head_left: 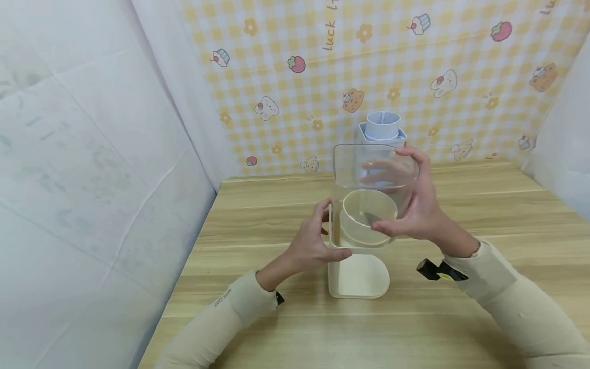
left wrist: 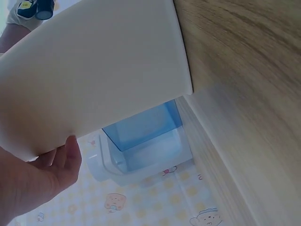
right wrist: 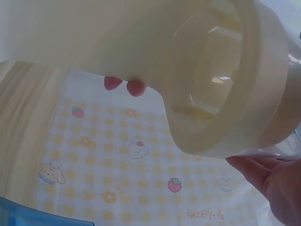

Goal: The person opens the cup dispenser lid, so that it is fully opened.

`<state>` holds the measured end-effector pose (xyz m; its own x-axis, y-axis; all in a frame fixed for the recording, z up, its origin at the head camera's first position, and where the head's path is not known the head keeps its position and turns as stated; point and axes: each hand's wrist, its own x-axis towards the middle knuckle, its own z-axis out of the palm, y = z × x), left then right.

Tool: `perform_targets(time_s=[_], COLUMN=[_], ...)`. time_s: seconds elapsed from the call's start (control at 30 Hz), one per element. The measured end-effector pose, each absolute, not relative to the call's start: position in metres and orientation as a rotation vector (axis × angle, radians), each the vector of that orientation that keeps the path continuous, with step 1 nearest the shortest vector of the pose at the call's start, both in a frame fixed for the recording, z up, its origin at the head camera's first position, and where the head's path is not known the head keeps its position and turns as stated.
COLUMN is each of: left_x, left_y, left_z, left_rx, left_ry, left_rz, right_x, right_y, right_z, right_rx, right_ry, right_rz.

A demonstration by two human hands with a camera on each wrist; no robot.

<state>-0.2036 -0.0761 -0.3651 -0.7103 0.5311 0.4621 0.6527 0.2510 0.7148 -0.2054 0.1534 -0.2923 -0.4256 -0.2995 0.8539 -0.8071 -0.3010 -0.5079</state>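
A cream plastic stand [head_left: 364,277] with a rounded base and a round ring [head_left: 352,228] near its top stands on the table. My left hand [head_left: 313,241] grips its upper left side, thumb in front and fingers behind. In the left wrist view the tall flat back of the stand [left wrist: 103,70] fills much of the picture. A clear plastic container [head_left: 343,166] is at the top of the stand, over the ring. My right hand [head_left: 417,200] holds this container from the right, thumb low in front, fingers spread behind it. From the right wrist, the ring [right wrist: 263,99] appears from below.
Behind the cream stand, near the patterned cloth [head_left: 276,77], is a light blue holder [head_left: 383,128] with a round ring on top. Wood-grain table [head_left: 258,215] lies around the stand. White sheeting [head_left: 92,154] hangs along the left side.
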Motion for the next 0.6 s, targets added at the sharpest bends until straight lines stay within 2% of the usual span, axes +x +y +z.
perform_targets(time_s=[0.6], left_x=[-0.202], left_y=[-0.0752], left_z=[-0.3693], left_rx=[-1.168], left_ry=[-2.287], left_rz=[-1.441], right_x=[-0.2055], right_y=[0.1499], right_z=[-0.292], right_rx=[1.405], right_ry=[-1.509], right_rz=[1.708])
